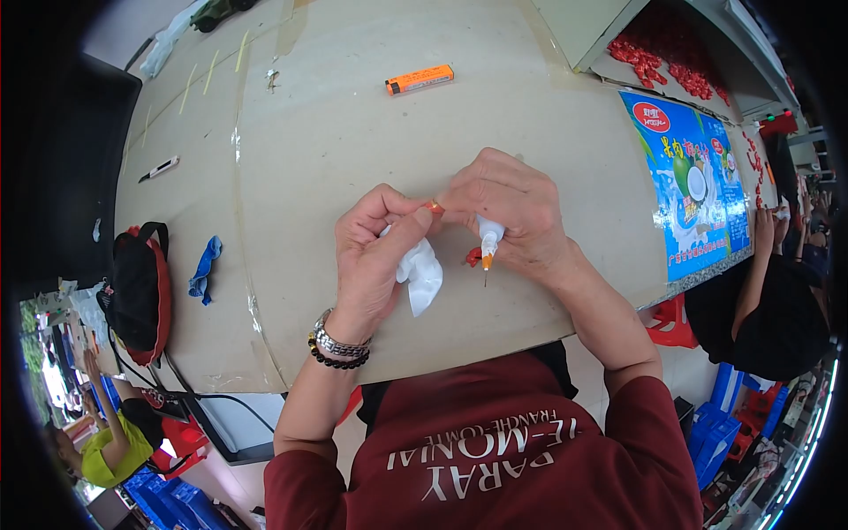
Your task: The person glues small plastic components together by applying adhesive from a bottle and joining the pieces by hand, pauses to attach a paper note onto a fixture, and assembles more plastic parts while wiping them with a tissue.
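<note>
My left hand [375, 243] is closed, a crumpled white tissue or cloth [422, 274] hanging from its palm. Between its thumb and forefinger sits a small red-orange piece [433, 208], whose kind I cannot make out. The fingertips of my right hand [512, 194] meet the left ones at this piece. Tucked in the right hand is a small white squeeze bottle [490, 231] with an orange tip and a thin needle, pointing down toward me. Another small red piece [474, 257] shows beside the bottle, under the right hand.
An orange box [420, 79] lies at the table's far side. Leftward are a pen-like cutter [159, 170], a blue crumpled wrapper [205, 269] and a black-red bag [141, 291]. At right, many red pieces [636, 60] fill a compartment behind a blue printed sheet [685, 177]. Other people sit on both sides.
</note>
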Available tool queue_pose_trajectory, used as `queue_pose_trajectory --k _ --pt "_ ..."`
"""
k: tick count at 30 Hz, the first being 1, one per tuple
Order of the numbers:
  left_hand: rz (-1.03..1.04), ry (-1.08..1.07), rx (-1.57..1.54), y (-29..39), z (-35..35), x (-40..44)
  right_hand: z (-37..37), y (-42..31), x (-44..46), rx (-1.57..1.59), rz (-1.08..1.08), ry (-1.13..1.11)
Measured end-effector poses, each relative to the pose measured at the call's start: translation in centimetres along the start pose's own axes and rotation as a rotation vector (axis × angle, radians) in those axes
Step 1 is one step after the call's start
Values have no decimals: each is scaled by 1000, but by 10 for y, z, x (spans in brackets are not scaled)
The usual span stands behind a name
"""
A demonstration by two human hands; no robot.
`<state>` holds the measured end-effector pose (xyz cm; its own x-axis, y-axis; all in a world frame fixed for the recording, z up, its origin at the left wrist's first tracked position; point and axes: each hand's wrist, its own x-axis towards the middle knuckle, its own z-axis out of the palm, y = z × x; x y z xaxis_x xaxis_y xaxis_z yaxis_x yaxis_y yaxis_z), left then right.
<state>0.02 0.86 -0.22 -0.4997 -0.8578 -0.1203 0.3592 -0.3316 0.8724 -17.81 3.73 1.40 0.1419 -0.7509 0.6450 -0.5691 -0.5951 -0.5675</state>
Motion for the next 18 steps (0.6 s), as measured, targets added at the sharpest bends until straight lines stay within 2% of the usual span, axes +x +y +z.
queue_pose_trajectory --k 18 --pt "-5 -11 4 -2 -4 1 1 2 -1 28 -12 -23"
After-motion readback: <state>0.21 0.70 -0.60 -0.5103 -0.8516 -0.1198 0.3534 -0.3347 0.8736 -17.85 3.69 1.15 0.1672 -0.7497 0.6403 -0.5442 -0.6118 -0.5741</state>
